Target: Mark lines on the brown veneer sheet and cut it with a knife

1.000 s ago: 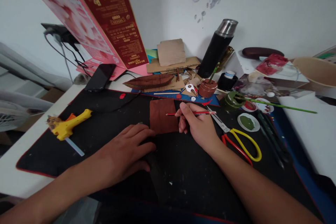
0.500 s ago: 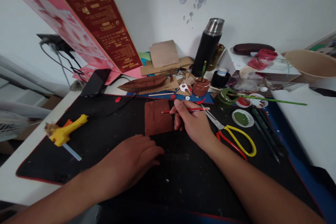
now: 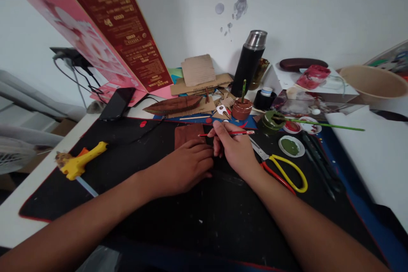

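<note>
Steadying the brown card (image 3: 188, 133) toward the far edge of the surface (image 3: 24, 191) helps; right hand (image 3: 238, 149) pinches a pencil (image 3: 242, 133), left hand (image 3: 188, 168) overlaps the card, grip unclear from here.

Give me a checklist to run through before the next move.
1. Red pencil held in the right hand: ok.
2. Pencil tip touching the reddish-brown piece: cannot tell; contact is too small to judge.
3. Left hand clear of the piece: not ok; it covers the near part.
4. Left hand's grip: cannot tell; the palm is hidden.
5. Scissors off the black mat: not ok; they lie beside the right forearm.
6. Yellow glue gun apart from the piece: ok.
</note>
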{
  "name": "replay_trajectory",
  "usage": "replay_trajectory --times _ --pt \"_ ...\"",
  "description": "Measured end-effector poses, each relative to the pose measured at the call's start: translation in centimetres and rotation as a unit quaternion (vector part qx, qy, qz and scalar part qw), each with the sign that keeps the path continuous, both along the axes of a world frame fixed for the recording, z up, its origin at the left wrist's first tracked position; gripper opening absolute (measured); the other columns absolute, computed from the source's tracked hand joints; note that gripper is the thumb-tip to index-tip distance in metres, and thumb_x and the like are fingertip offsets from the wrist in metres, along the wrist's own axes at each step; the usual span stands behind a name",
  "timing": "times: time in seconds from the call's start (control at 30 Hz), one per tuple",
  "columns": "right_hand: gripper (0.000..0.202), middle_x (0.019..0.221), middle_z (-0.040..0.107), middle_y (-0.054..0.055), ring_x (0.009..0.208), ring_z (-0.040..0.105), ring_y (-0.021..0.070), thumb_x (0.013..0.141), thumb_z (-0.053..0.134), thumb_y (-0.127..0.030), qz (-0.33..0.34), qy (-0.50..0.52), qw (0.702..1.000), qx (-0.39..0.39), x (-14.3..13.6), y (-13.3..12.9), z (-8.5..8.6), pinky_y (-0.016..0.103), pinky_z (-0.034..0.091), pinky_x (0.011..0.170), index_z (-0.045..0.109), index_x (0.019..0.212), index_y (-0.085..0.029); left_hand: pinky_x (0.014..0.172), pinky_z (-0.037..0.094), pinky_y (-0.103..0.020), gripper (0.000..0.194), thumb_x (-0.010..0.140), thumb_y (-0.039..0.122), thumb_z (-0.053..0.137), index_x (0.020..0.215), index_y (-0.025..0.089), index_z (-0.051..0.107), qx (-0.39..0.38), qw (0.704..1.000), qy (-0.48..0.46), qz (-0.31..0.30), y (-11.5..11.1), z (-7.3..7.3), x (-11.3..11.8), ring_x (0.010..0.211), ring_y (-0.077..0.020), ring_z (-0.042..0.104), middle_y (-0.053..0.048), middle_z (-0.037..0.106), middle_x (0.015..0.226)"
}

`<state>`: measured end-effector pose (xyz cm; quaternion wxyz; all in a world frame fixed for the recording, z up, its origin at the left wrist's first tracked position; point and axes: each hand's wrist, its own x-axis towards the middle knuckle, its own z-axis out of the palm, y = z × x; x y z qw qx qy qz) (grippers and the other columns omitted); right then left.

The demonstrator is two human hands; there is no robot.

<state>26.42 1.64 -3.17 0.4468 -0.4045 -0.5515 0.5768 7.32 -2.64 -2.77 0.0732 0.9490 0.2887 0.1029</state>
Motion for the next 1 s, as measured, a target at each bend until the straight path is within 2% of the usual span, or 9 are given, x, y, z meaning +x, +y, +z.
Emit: replay_trajectory --times 0.17,0.33,0.43,0.53,0.57,0.63,0.7,1.0 --pt "0.049 0.049 0.056 -0.006 0.042 0.055 0.0117 0.101 0.063 -0.067 0.018 -0.007 1.000 -0.007 -0.2 -0.1 -0.5 0.023 0.038 0.041 0.069 0.082 -0.022 0.113 0.049 -0.052 0.013 0.111 0.025 0.056 0.107 0.019 0.067 -0.005 0.999 0.003 0.034 -1.2 -0.1 -2.2 0.128 -0.0303 0.067 -0.012 0.073 0.136" --pt "0.045 0.050 0.057 -0.006 0.043 0.055 0.0119 0.103 0.062 -0.064 0.026 -0.024 0.999 -0.015 -0.4 -0.3 -0.8 0.024 0.039 0.042 0.069 0.083 -0.023 0.115 0.050 -0.050 0.015 0.112 0.027 0.054 0.105 0.022 0.066 -0.027 0.997 -0.002 0.072 -3.1 0.1 -5.1 0.131 -0.0279 0.066 -0.009 0.072 0.141" --pt "0.046 0.050 0.057 -0.006 0.043 0.057 0.0118 0.103 0.062 -0.064 0.029 -0.031 0.999 -0.016 -0.4 -0.3 -0.7 0.024 0.040 0.043 0.069 0.082 -0.023 0.117 0.050 -0.048 0.015 0.112 0.026 0.054 0.105 0.022 0.067 -0.031 0.995 -0.033 0.089 -4.4 0.3 -5.9 0.136 -0.0267 0.063 -0.010 0.070 0.146" --pt "0.047 0.050 0.058 -0.006 0.043 0.057 0.0119 0.102 0.062 -0.065 0.028 -0.036 0.999 -0.017 -0.3 -0.4 -0.6 0.023 0.041 0.043 0.069 0.082 -0.023 0.114 0.052 -0.046 0.015 0.112 0.022 0.053 0.107 0.021 0.067 -0.001 0.991 -0.059 0.121 -5.6 0.8 -5.3 0.136 -0.0266 0.062 -0.010 0.070 0.143" --pt "0.048 0.050 0.058 -0.006 0.043 0.057 0.0120 0.101 0.063 -0.066 0.027 -0.038 0.999 -0.018 -0.3 -0.4 -0.6 0.023 0.041 0.043 0.069 0.082 -0.022 0.108 0.054 -0.043 0.015 0.112 0.021 0.052 0.108 0.021 0.067 0.010 0.989 -0.069 0.130 -5.9 1.0 -4.9 0.129 -0.0259 0.065 -0.010 0.072 0.135" --pt "0.050 0.050 0.058 -0.005 0.043 0.057 0.0124 0.101 0.063 -0.068 0.025 -0.041 0.999 -0.019 -0.3 -0.4 -0.6 0.023 0.041 0.043 0.069 0.082 -0.022 0.090 0.057 -0.036 0.016 0.112 0.017 0.050 0.109 0.021 0.066 0.017 0.986 -0.085 0.145 -6.5 1.2 -3.9 0.101 -0.0216 0.070 -0.006 0.075 0.108" --pt "0.052 0.050 0.058 -0.005 0.043 0.057 0.0127 0.100 0.063 -0.071 0.023 -0.040 0.999 -0.022 -0.3 -0.4 -0.6 0.023 0.040 0.043 0.070 0.082 -0.022 0.076 0.055 -0.033 0.020 0.112 0.016 0.047 0.108 0.020 0.065 0.002 0.986 -0.069 0.150 -6.6 1.2 -2.9 0.083 -0.0197 0.068 -0.003 0.072 0.093" --pt "0.055 0.050 0.058 -0.005 0.043 0.058 0.0130 0.095 0.068 -0.075 0.008 -0.026 0.999 -0.018 -0.1 0.0 -0.1 0.023 0.040 0.042 0.069 0.081 -0.021 0.074 0.056 -0.035 0.013 0.110 0.022 0.057 0.114 0.018 0.068 -0.003 0.996 0.008 0.090 -3.8 -0.1 -0.6 0.082 -0.0223 0.068 -0.004 0.071 0.093"
